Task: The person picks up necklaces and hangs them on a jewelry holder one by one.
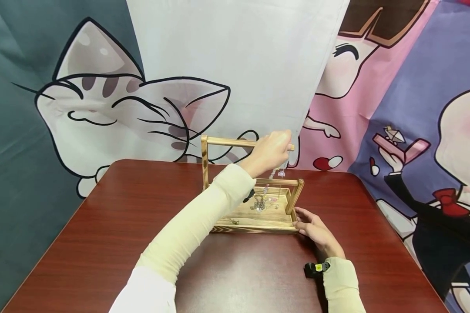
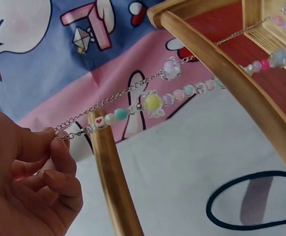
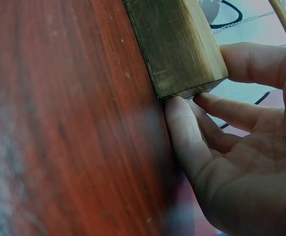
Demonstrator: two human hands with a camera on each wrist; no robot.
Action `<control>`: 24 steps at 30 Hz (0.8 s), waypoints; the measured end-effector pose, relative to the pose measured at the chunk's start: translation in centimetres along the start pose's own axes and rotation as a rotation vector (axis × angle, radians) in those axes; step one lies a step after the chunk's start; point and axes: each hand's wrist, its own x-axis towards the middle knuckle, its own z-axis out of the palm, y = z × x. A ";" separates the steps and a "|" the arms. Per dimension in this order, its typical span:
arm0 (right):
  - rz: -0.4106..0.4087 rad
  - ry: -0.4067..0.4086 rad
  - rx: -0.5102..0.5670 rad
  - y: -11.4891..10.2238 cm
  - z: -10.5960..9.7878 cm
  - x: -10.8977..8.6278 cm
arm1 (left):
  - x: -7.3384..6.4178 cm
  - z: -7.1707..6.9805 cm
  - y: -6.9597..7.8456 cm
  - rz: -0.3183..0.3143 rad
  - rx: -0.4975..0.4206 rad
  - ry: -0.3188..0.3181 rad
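In the head view a wooden jewelry stand [image 1: 254, 219] has a shallow tray with two rails, one higher than the other. My left hand [image 1: 270, 148] is at the right end of its top rail. The left wrist view shows that hand pinching the chain ends of a beaded necklace [image 2: 152, 102] between thumb and finger. Pastel beads and chain stretch from the fingertips past the rails towards the tray. My right hand [image 1: 317, 230] grips the tray's front right corner; the right wrist view shows its fingers on the wooden corner [image 3: 182, 54].
Silver chain jewelry [image 1: 260, 203] lies in the tray, and a small piece [image 1: 234, 221] sits near its front edge. The stand rests on a reddish-brown table [image 1: 149, 208]. Behind hangs a printed cartoon cloth [image 1: 235, 52].
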 end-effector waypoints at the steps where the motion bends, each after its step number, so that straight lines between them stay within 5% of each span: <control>1: 0.002 -0.002 -0.003 0.0 -0.1 0.0 | 0.2 0.1 0.3 0.004 -0.002 -0.003; 8: -0.009 -0.012 0.009 0.2 -0.1 -0.1 | 1.1 0.4 1.8 0.007 -0.025 -0.013; 18: -0.029 -0.018 0.023 0.1 0.1 0.1 | 1.8 0.4 2.1 -0.021 -0.121 -0.034; 24: -0.025 -0.032 0.035 0.0 0.1 -0.1 | 2.4 0.5 1.6 -0.062 -0.272 -0.019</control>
